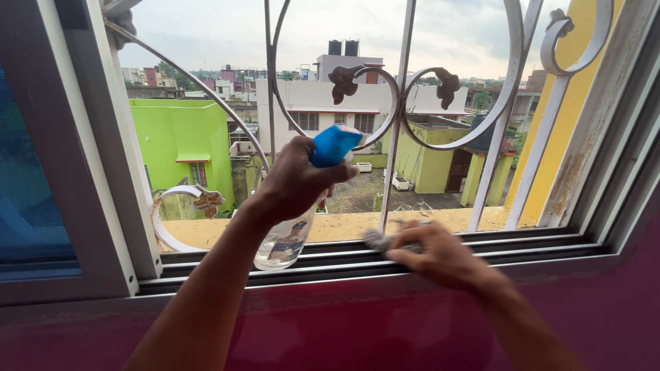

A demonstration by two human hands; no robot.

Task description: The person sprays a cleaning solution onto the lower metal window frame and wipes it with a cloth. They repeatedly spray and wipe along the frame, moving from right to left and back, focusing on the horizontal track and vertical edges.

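Our left hand [295, 182] grips one clear spray bottle [289, 237] with a blue head; our right hand [436, 254] pinches one grey cloth [379, 241] against the window track [522, 249].

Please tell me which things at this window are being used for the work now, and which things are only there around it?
In use:
- spray bottle with blue nozzle, held in the left hand
- grey cloth, pressed on the window track by the right hand

Only there:
- white iron grille
- sliding window frame with blue mesh
- buildings outside
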